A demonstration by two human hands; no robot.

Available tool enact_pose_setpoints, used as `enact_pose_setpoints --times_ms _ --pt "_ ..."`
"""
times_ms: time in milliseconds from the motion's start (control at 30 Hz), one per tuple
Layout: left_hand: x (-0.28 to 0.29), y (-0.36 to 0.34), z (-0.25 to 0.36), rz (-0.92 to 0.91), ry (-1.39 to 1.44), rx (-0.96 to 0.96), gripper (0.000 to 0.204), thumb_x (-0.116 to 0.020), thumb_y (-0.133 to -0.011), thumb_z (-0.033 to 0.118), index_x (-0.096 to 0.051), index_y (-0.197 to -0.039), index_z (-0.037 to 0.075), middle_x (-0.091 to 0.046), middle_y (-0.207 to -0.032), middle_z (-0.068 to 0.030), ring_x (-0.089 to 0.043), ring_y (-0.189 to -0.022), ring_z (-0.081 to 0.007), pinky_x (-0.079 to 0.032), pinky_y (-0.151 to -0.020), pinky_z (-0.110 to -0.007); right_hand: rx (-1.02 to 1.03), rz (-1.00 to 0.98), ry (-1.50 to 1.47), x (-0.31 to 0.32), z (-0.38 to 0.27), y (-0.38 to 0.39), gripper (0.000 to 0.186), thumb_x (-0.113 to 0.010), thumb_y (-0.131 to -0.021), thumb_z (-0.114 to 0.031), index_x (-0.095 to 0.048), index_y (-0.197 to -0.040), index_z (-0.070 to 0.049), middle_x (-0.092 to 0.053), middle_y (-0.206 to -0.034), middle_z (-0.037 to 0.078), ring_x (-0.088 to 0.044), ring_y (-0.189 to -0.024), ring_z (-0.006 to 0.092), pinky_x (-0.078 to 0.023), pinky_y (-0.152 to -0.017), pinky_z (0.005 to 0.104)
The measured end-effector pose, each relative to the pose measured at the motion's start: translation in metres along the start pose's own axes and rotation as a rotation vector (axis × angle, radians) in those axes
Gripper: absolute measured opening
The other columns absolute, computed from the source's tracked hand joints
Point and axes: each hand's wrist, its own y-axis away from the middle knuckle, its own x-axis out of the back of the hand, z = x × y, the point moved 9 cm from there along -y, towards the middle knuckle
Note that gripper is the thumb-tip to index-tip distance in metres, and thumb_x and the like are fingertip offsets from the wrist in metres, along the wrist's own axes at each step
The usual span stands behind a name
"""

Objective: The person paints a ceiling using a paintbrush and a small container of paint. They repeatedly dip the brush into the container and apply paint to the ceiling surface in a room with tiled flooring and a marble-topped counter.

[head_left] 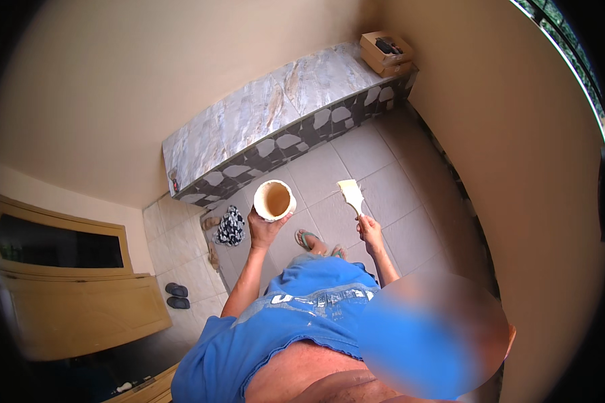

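— Two hands busy? What's in the left hand (265,228)?
— Fingers wrapped round a white cup (274,199), held above the floor (376,151) nr the stone bench (275,114).
— And the right hand (370,230)?
— Closed on a brush (351,196), bristles up.

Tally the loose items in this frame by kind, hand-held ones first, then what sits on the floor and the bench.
Cups: 1, pale cup held in the left hand
Brushes: 1, flat brush held in the right hand
Cardboard boxes: 1, cardboard box on the tiled bench
Dark shoes: 2, dark shoes on the floor
Patterned cloths: 1, patterned cloth on the floor
Total: 6
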Motion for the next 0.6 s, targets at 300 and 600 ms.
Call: enact_pose_setpoints --times_ms 300,600 --pt "-0.038 0.003 0.046 -0.074 -0.096 -0.104 0.061 -0.092 -0.073 0.030 -0.066 -0.118 0.000 -0.075 -0.107 -0.0131 -0.074 -0.098 -0.0261 -0.059 -0.084 -0.037 0.047 0.088 -0.062 0.038 0.007 0.021 0.029 -0.058 -0.105 -0.035 -0.069 -0.098 -0.010 -0.055 -0.064 -0.006 -0.038 -0.047 0.0025 -0.027 -0.043 0.0215" --pt "-0.055 0.000 0.075 -0.154 -0.039 -0.149 0.061 -0.091 -0.074 0.032 -0.066 -0.120 0.001 -0.074 -0.110 -0.0129 -0.073 -0.100 -0.0261 -0.058 -0.086 -0.037 0.045 0.116 -0.109 0.057 -0.008 0.043 0.028 -0.057 -0.105 -0.034 -0.069 -0.099 -0.009 -0.056 -0.063 -0.004 -0.038 -0.045 0.0029 -0.027 -0.041 0.0216"
